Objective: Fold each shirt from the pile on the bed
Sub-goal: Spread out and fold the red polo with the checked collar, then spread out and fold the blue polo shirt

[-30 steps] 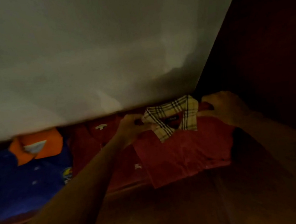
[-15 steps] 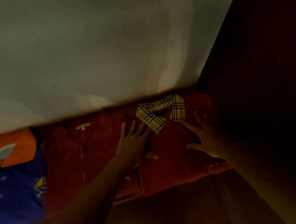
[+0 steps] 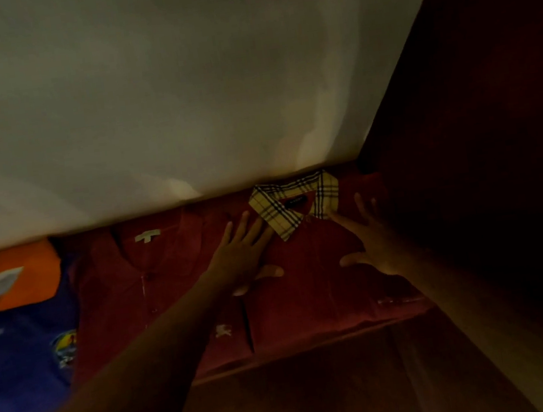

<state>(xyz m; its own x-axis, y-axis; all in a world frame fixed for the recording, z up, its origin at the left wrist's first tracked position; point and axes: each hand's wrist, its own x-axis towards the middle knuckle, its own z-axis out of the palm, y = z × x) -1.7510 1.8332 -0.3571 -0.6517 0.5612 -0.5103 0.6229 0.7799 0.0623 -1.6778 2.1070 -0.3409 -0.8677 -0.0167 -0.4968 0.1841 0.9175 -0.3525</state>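
Observation:
A folded red polo shirt (image 3: 312, 287) with a tan plaid collar (image 3: 284, 211) lies against the wall at the right end of a row. My left hand (image 3: 245, 254) lies flat on its left shoulder with fingers spread. On its right shoulder my right hand (image 3: 371, 241) presses flat, fingers straight. Left of it lies a second folded red shirt (image 3: 129, 293), and further left a blue shirt (image 3: 17, 360) with an orange collar.
A pale wall (image 3: 180, 97) rises right behind the shirts. A dark panel (image 3: 496, 141) closes the right side. The reddish surface (image 3: 305, 391) under the shirts extends toward me.
One second ago both hands gripped the plaid-collar shirt at its shoulders. They set it down against the wall and opened flat on it. The view shifted slightly.

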